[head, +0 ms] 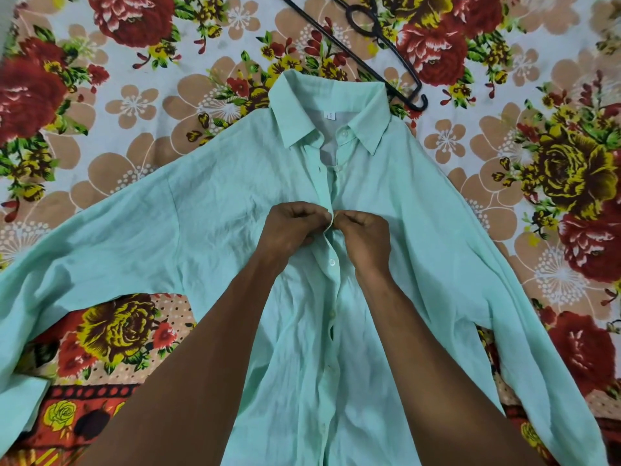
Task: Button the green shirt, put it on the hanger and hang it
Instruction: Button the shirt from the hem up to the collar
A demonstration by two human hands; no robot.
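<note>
Near the camera, the lower buttons [332,262] of the green shirt [420,230] look closed. At chest height the left hand [291,227] and the right hand [364,235] are pinched shut on the two front edges, working one button. I think the thin cloth can slip, or the button may enter a wrong hole. The shirt lies flat on the flowered bed [134,102], long axis running away, collar [327,112] far. Beyond it lies the black hanger [371,70].

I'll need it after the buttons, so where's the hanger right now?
In the head view, the black hanger lies on the floral bedsheet at the top, just beyond the green shirt collar's right side.
</note>
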